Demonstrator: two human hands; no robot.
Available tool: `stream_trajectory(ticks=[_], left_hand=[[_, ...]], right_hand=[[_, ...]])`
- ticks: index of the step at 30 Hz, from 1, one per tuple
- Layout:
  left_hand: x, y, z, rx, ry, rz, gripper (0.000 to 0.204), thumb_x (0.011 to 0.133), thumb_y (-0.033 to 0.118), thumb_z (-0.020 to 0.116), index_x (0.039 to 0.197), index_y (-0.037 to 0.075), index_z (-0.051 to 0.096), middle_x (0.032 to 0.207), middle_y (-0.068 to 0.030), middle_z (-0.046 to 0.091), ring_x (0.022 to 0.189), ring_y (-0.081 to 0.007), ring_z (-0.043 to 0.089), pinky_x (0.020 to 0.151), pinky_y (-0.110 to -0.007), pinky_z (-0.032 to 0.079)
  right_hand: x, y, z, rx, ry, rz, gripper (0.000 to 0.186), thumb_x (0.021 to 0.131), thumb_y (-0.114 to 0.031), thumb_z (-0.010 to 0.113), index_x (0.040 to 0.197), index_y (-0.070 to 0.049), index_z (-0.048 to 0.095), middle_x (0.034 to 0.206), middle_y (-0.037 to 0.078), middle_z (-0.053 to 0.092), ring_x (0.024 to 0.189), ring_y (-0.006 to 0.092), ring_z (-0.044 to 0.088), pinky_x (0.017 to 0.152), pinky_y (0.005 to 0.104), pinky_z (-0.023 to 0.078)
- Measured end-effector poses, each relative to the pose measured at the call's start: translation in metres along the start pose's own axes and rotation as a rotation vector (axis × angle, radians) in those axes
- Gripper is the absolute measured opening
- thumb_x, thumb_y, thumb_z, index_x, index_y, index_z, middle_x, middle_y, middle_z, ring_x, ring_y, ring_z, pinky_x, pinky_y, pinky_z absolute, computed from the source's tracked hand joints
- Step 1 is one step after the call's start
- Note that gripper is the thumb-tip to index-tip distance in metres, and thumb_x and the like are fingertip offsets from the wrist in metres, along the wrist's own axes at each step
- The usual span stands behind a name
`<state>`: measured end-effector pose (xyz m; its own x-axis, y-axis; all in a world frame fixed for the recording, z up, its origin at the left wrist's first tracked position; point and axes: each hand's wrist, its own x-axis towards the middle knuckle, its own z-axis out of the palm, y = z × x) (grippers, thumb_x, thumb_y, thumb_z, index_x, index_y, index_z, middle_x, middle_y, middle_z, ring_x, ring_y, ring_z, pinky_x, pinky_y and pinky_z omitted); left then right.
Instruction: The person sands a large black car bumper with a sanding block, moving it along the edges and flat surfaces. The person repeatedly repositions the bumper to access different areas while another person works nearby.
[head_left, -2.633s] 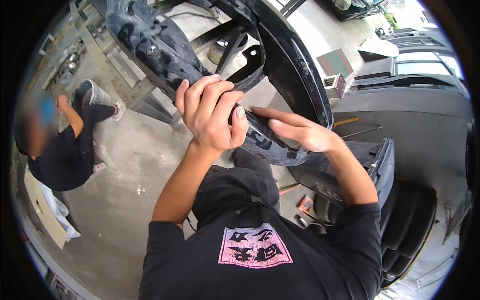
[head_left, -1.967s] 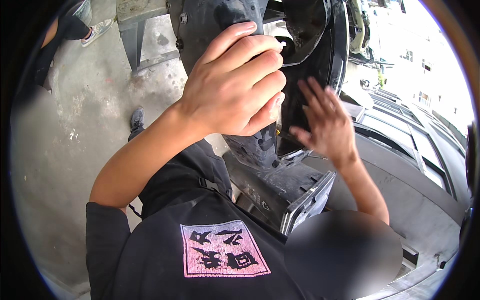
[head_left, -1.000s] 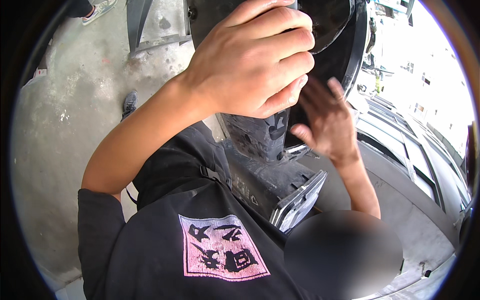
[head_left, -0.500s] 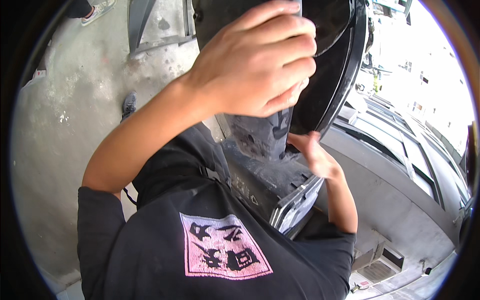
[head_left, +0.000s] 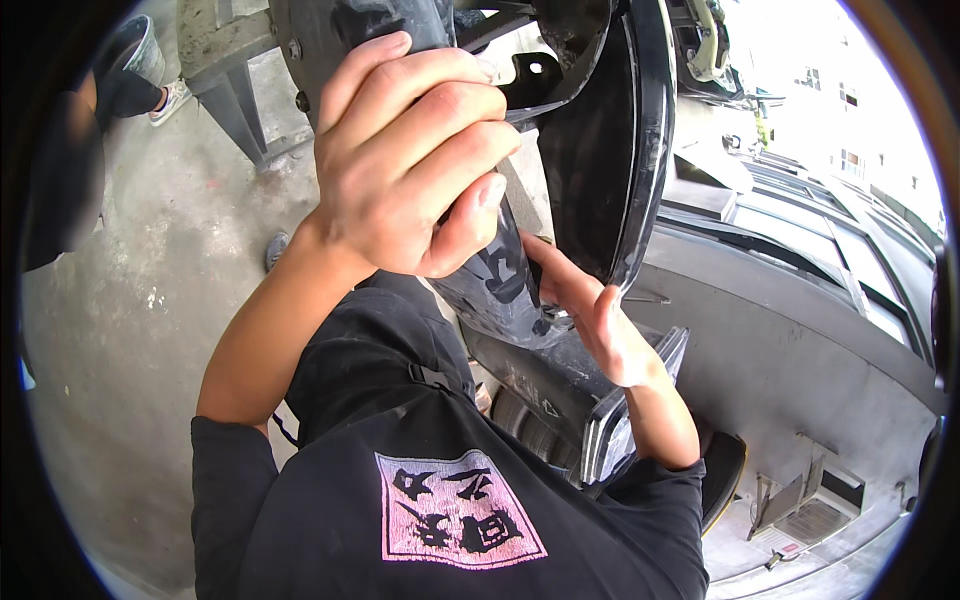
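Observation:
A large, glossy black curved panel, apparently a vehicle fender or bumper part, stands in front of my body. Its dark grey, scuffed end points down toward me. My left hand is closed over the grey section higher up, fingers curled and thumb tucked below them. Lower down, on the right, my right hand holds the panel near its bottom edge, with its thumb at the black rim and its fingers partly hidden along the grey end. Just under that end lies a black plastic bin.
A dark metal stand is at the upper left. Beyond it another person's pale shoe and a bucket show. Grey vehicle bodywork fills the right side, and a vented box sits at the lower right.
Both hands and the panel have shifted, the left hand leftward and slightly down. The panel has tilted, showing a bracket and openings at its top. Another person has come into view at left.

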<state>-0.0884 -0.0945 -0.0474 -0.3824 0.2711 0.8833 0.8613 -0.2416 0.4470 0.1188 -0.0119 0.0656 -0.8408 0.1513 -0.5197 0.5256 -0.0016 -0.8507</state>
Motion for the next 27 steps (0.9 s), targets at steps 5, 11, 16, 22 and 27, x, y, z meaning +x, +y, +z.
stream_trajectory(ticks=[5,11,16,22,27], left_hand=[[-0.002,-0.01,-0.003,-0.003,-0.022,0.025,0.043,0.093,0.034,0.043,0.1,0.003,0.073,0.097,-0.0096,0.072,0.102,-0.028,0.064,0.106,-0.044,0.032],[-0.009,-0.003,0.004,-0.072,0.088,-0.048,0.056,0.1,0.042,0.031,0.103,0.005,0.073,0.091,-0.0064,0.073,0.098,-0.0243,0.065,0.111,-0.042,0.027],[-0.012,-0.004,0.005,-0.01,0.107,-0.043,0.057,0.102,0.041,0.026,0.101,0.006,0.071,0.092,-0.0057,0.073,0.099,-0.0235,0.064,0.115,-0.041,0.025],[-0.014,-0.009,0.008,-0.041,0.095,-0.012,0.055,0.102,0.042,0.024,0.107,0.006,0.066,0.093,-0.0055,0.072,0.102,-0.0231,0.063,0.118,-0.04,0.02],[-0.021,-0.015,0.005,-0.013,0.117,0.0,0.053,0.101,0.04,0.025,0.111,0.006,0.064,0.095,-0.0067,0.073,0.104,-0.0236,0.062,0.118,-0.042,0.021]], right_hand=[[0.052,-0.007,0.013,-0.104,0.123,-0.364,0.087,0.102,-0.054,0.037,0.152,0.014,0.018,0.157,0.027,0.03,0.147,0.0308,0.031,0.119,0.037,0.022],[0.025,-0.004,-0.006,-0.275,0.026,-0.312,0.092,0.096,-0.057,0.046,0.151,0.013,0.024,0.152,0.032,0.035,0.142,0.0402,0.037,0.116,0.0422,0.027],[0.037,-0.011,-0.007,-0.39,0.048,-0.414,0.082,0.094,-0.042,0.057,0.15,0.01,0.029,0.144,0.034,0.045,0.133,0.0438,0.049,0.112,0.0444,0.036],[0.048,-0.006,-0.002,-0.359,0.052,-0.429,0.085,0.094,-0.045,0.055,0.151,0.011,0.026,0.147,0.033,0.042,0.135,0.0425,0.046,0.111,0.0424,0.036],[0.019,-0.003,-0.007,-0.293,0.037,-0.271,0.077,0.094,-0.035,0.057,0.151,0.008,0.029,0.137,0.033,0.051,0.125,0.0442,0.055,0.105,0.0427,0.042]])
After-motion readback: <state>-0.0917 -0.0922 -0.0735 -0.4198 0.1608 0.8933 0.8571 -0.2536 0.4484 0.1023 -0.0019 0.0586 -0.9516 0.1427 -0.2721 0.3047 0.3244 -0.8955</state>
